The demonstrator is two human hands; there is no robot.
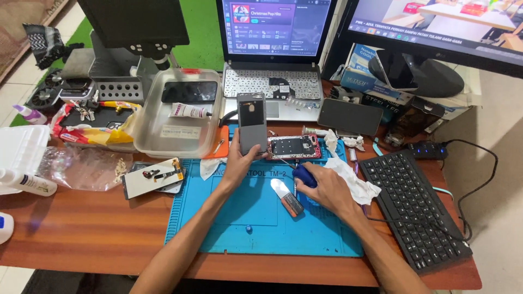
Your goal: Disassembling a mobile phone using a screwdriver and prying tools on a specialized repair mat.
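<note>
My left hand (pixel 238 162) holds a grey phone back cover (pixel 251 123) upright above the blue repair mat (pixel 218 218). My right hand (pixel 327 188) grips a blue-handled screwdriver (pixel 302 174), its tip pointing toward an opened phone body (pixel 293 147) with exposed internals lying on the mat's far edge. A small orange and white tool (pixel 287 197) lies on the mat just left of my right hand. Crumpled white tissue (pixel 355 182) sits under and beside my right hand.
An open laptop (pixel 272 81) stands behind the mat, with a dark phone (pixel 349 116) beside it. A black keyboard (pixel 411 209) lies at right. A clear plastic box (pixel 177 114), a microscope stand (pixel 136 32), a white phone part (pixel 152 177) and bottles (pixel 27 182) crowd the left.
</note>
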